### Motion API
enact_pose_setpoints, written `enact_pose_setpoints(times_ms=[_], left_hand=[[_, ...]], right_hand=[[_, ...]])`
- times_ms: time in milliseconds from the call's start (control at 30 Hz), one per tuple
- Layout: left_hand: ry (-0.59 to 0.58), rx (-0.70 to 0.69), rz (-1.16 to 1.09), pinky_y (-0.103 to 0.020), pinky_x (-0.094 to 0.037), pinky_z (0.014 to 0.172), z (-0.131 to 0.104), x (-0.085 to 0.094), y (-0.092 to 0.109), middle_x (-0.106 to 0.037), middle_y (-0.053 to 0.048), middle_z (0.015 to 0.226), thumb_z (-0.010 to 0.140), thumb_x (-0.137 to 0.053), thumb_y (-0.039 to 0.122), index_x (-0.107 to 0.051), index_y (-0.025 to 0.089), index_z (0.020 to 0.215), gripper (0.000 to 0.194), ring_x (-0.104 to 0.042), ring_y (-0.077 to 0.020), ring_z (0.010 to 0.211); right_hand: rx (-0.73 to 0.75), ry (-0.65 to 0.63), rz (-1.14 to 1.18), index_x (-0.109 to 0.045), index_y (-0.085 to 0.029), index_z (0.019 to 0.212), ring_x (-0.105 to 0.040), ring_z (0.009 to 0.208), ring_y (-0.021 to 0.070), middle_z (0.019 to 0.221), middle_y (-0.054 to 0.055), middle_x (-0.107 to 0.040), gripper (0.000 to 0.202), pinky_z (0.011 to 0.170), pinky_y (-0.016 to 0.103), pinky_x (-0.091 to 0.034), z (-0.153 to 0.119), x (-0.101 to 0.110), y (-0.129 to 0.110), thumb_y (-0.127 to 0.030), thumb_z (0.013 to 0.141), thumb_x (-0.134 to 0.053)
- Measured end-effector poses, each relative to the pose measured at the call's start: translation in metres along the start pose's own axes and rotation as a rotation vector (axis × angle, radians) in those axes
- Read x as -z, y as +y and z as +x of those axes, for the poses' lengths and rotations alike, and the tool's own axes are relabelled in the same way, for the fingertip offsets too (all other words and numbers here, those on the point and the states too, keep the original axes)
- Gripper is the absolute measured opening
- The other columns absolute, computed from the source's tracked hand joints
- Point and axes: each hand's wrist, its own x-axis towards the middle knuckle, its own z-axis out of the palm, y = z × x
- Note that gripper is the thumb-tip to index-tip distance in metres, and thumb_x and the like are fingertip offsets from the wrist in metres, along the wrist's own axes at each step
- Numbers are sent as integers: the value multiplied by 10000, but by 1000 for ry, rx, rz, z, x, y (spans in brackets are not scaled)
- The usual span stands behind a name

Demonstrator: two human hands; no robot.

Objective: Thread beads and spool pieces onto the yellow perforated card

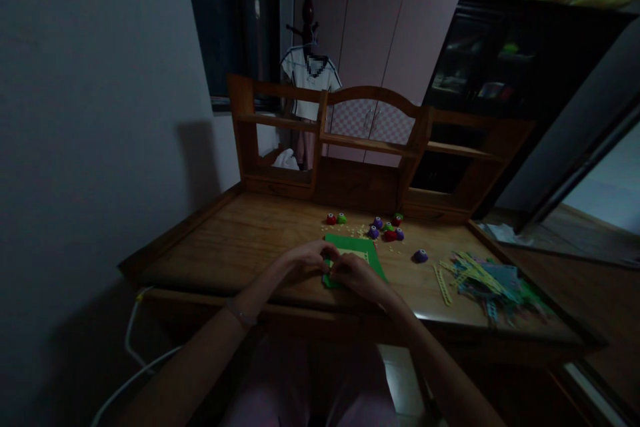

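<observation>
A green sheet (377, 268) lies near the desk's front edge, with a pale yellow piece (361, 255) on top of it. My left hand (313, 257) reaches over the sheet's left side, its fingers bent and drawn together. My right hand (356, 273) rests over the sheet's lower middle, fingertips closed and almost touching those of the left. Whatever lies between the fingertips is too small and dark to make out. Pale small bits (361, 230) are scattered just behind the sheet.
Beyond the sheet stand several red, green and purple cups (390, 235) with eye-like tops; one purple cup (421, 255) sits apart. Yellow strips (443, 285) and a heap of coloured plastic pieces (493, 280) lie to the right. A wooden shelf unit (320, 127) closes off the desk's back.
</observation>
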Motion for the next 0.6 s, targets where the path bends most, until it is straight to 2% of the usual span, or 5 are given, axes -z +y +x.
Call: enact_pose_setpoints(times_ms=[167,367,500,600], left_hand=[[24,28,-6,-267,-453,721,4,-3,-4,-632,-39,895,492,-655,2,-633,128,941,466,-559,-163,806],[25,34,4,-275,-461,733,6,-5,-1,-627,-45,894,477,-647,-19,-629,121,938,482,-563,-172,824],[42,37,58,-283,-456,735,7,-6,-3,-619,-56,925,484,-673,2,-617,118,967,500,-557,-179,834],[46,39,64,-283,-453,738,7,-7,-6,-611,-60,947,506,-670,14,-616,119,969,478,-553,-181,852]], right_hand=[[24,25,75,-660,-188,862,-585,819,174,871,27,-646,126,740,266,-415,-2,0,0,-279,798,-601],[50,12,163,-650,-184,818,-580,865,181,893,35,-637,112,783,281,-419,0,2,-2,-288,786,-624],[96,-12,217,-662,-190,827,-562,937,186,959,42,-622,122,833,297,-410,1,5,-2,-300,793,-622],[107,-51,219,-679,-200,824,-559,931,188,936,39,-616,149,847,312,-409,1,9,2,-335,770,-645]])
